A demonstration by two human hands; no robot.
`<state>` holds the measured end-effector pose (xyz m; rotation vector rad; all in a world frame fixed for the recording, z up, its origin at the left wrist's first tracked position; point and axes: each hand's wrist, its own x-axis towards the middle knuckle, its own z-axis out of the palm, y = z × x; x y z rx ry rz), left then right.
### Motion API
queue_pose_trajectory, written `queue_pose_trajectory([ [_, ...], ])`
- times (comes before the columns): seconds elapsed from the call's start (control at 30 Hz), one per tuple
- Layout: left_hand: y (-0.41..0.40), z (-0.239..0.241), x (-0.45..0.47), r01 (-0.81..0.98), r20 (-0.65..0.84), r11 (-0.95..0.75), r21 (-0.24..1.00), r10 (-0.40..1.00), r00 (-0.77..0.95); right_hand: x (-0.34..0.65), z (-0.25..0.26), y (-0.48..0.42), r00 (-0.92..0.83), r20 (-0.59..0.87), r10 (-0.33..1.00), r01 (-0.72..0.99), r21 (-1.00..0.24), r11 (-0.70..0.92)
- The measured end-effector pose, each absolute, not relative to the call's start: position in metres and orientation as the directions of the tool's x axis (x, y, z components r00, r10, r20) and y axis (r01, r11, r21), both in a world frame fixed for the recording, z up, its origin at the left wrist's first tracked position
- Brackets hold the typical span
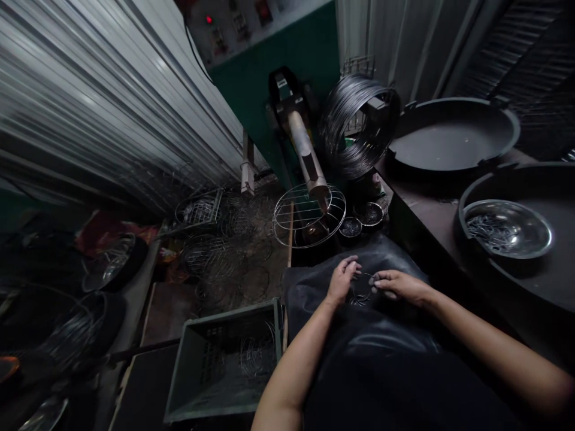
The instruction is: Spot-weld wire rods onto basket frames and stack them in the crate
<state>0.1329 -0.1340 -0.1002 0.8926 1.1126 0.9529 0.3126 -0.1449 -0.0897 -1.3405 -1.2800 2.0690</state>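
a wall of pale corrugated metal sheeting [112, 102] fills the left side, and against the green back panel stands a dark welding machine with a long cylindrical arm [305, 149] that slants down toward the viewer. on the right, a dark workbench [426, 209] carries two wide black round trays [453, 140], the nearer one holding a shiny steel bowl of short wire pieces [507, 228]. a big coil of thin grey steel wire [357, 126] hangs just right of the machine arm. under the arm's tip sits a round wire grid rack [309, 214], with two small dark dishes [359, 222] just beside it. finished wire rings and racks lie scattered on the dirty floor [233, 245], and a grey-green open plastic crate [224, 359] with a few wire rings inside stands at lower left. a black shiny apron sheet [372, 341] covers the person's lap. on it lies the smallest thing, a little bundle of thin wire rings [360, 293], resting between the two hands, with its flat round faces up toward the camera. the left hand [342, 278] sits at the bundle's left edge, fingers curled loosely over the wire, seemingly touching it rather than clamping. the right hand [398, 284] pinches the bundle's right edge between thumb and fingertips. both hands are about equally near, the rings spanning the gap between them, well short of the rack ahead.
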Motion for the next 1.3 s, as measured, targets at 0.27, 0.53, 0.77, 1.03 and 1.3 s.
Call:
queue_pose_trajectory([
  [0.27,-0.138,-0.108,0.136,0.058,-0.311,0.306,0.950,0.921,0.236,0.329,-0.098,-0.151,-0.397,-0.514,0.760,0.258,-0.858,-0.445],
  [0.53,-0.146,-0.107,0.143,0.171,-0.289,0.243,0.955,0.891,0.350,0.332,-0.094,-0.159,-0.461,-0.483,0.745,0.320,-0.873,-0.369],
  [0.77,-0.147,-0.110,0.161,0.123,-0.410,0.392,0.912,0.849,0.332,0.333,-0.092,-0.161,-0.461,-0.546,0.700,0.322,-0.838,-0.441],
  [1.03,-0.156,-0.119,0.172,0.175,-0.434,0.397,0.901,0.833,0.343,0.338,-0.114,-0.167,-0.344,-0.445,0.826,0.546,-0.811,-0.210],
  [1.3,-0.158,-0.113,0.143,0.106,-0.348,0.332,0.937,0.881,0.319,0.336,-0.103,-0.163,-0.305,-0.481,0.822,0.529,-0.804,-0.274],
])
